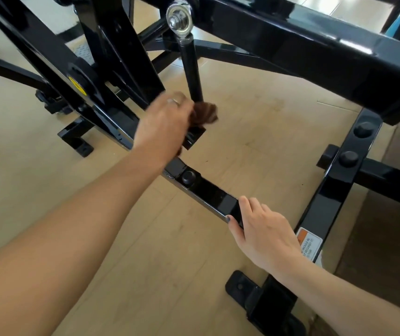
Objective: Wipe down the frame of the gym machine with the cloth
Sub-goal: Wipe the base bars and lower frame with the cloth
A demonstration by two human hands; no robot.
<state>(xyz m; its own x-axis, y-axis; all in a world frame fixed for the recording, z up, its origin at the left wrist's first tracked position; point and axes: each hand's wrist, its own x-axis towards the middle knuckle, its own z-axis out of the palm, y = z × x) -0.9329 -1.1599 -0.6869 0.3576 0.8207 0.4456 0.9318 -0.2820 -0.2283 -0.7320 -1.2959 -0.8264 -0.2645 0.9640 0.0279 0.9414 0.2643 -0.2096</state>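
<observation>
two bare forearms, no sleeves in view. left hand (164,124): blurred, with a pale metal ring band (173,101) on one finger. right hand (265,235): dark-painted thumbnail (228,218).

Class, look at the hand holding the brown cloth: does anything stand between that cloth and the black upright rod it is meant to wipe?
Nothing visible does. The left hand holds the brown cloth right at the foot of the black upright rod; motion blur hides the exact contact.
</observation>
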